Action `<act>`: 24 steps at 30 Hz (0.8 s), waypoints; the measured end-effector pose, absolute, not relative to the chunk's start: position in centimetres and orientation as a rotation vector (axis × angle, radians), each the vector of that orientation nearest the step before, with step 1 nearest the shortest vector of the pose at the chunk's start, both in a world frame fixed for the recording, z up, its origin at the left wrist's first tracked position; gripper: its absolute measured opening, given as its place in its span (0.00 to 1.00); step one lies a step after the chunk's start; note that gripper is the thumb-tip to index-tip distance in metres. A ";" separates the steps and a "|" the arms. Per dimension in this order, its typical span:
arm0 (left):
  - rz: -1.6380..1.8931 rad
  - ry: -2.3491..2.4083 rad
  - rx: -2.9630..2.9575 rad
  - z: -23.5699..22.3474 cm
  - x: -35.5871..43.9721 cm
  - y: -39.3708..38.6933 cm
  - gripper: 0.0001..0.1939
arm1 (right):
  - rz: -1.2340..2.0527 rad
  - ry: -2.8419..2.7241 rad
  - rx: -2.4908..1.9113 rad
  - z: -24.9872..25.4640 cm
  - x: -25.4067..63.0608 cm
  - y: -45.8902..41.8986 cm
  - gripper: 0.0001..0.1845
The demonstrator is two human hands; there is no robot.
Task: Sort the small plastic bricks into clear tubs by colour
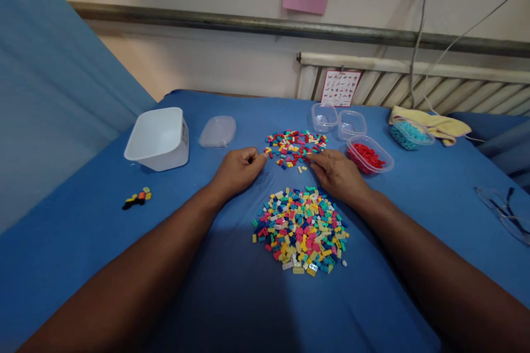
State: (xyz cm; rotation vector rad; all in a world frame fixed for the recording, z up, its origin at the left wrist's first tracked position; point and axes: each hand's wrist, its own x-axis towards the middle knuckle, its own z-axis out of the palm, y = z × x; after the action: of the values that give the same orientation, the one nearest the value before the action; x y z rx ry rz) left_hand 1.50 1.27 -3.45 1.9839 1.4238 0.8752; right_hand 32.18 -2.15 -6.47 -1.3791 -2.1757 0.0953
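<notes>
Two heaps of small colourful toy building bricks lie on the blue cloth: a flatter far pile (295, 146) and a denser near pile (302, 229). My left hand (242, 168) is curled closed at the left edge of the far pile, thumb and forefinger tips beside a yellow brick (268, 150). At that pile's right edge, my right hand (337, 174) has its fingers pressed together, their tips touching the bricks. Whatever sits between either hand's fingers is too small or hidden to make out.
A white tub (159, 140) and stacked clear lids (218, 131) stand left. To the right are clear containers (351, 124), one with red pieces (368, 155), one with teal pieces (408, 133), a yellow cloth (445, 126) and glasses (505, 212). Several loose pieces (138, 197) lie left.
</notes>
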 end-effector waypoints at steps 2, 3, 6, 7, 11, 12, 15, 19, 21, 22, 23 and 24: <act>0.865 1.426 1.997 -3.5 1.5 1.3 0.26 | 0.088 -2.215 -1.387 -6.6 32.4 -2.0 0.19; 0.857 1.431 2.002 -3.5 1.5 1.3 0.26 | 0.084 -2.229 -1.387 -6.7 32.5 -2.0 0.19; 0.842 1.439 2.012 -3.5 1.5 1.2 0.26 | 0.083 -2.243 -1.376 -6.7 32.9 -2.1 0.16; 0.838 1.438 2.014 -3.5 1.5 1.2 0.26 | 0.087 -2.237 -1.373 -6.7 32.9 -2.1 0.15; 0.822 1.443 2.014 -3.3 1.4 1.1 0.26 | 0.087 -2.224 -1.386 -6.8 33.1 -2.0 0.15; 0.824 1.444 2.014 -3.3 1.4 1.1 0.26 | 0.086 -2.228 -1.389 -6.8 33.1 -2.0 0.15; 0.829 1.435 2.014 -3.3 1.4 1.1 0.26 | 0.075 -2.250 -1.399 -6.6 33.0 -2.1 0.15; 0.829 1.440 2.010 -3.4 1.4 1.3 0.26 | 0.035 -2.278 -1.437 -6.2 32.7 -2.6 0.18; 0.834 1.437 2.012 -3.5 1.4 1.4 0.26 | 0.016 -2.287 -1.454 -6.1 32.6 -2.9 0.19; 0.836 1.433 2.013 -3.5 1.3 1.4 0.26 | 0.009 -2.289 -1.461 -6.0 32.5 -3.1 0.19; 0.839 1.429 2.015 -3.6 1.3 1.4 0.26 | 0.004 -2.290 -1.467 -6.0 32.5 -3.3 0.19; 0.840 1.426 2.016 -3.6 1.3 1.4 0.26 | 0.000 -2.288 -1.473 -5.9 32.5 -3.4 0.19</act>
State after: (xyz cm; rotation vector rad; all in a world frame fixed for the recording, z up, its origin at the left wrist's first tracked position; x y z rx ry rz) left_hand 1.33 1.39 -3.55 2.0160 1.4258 0.8404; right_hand 32.47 -3.41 -5.91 -1.4727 -2.2884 0.0003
